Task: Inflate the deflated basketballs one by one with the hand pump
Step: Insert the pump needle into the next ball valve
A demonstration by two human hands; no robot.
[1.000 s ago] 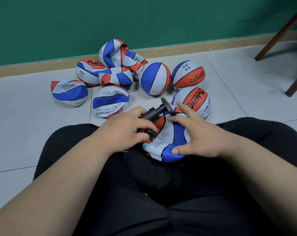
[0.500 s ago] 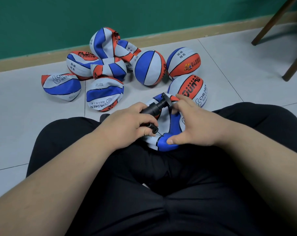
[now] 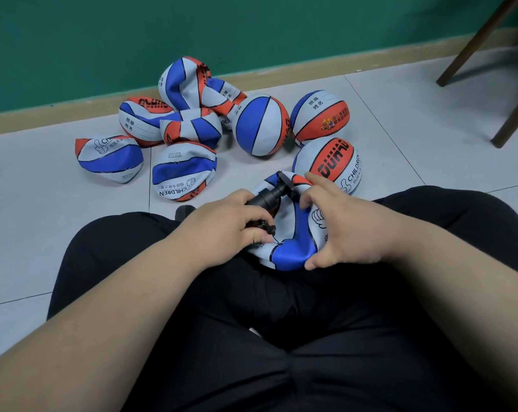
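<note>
On the grey tiled floor [image 3: 29,203], far left, a cluster of deflated blue, white and orange basketballs [image 3: 184,171] lies crumpled in front of the green wall [image 3: 73,40]. Just right of them sit 3 round inflated basketballs [image 3: 260,124] in the same colours, close together. Nearer, the person sits with legs in black trousers [image 3: 281,352] spread on the floor. The left hand [image 3: 228,227] grips the barrel of the black plastic hand pump [image 3: 266,199], its fingers [image 3: 259,234] curled tight round it. The pump is tilted, with its T-handle far and up and its nozzle end near and down against the ball in the lap. That flat blue, white and orange basketball [image 3: 293,252] rests on the trousers between the 2 hands. The right hand [image 3: 347,233] holds it, thumb under the near blue edge and fingers hooked over the far edge beside the pump's handle. Whether the needle sits in the valve I cannot tell. Far right, 2 dark brown furniture legs [image 3: 513,114] stand slanted on the tiles.
</note>
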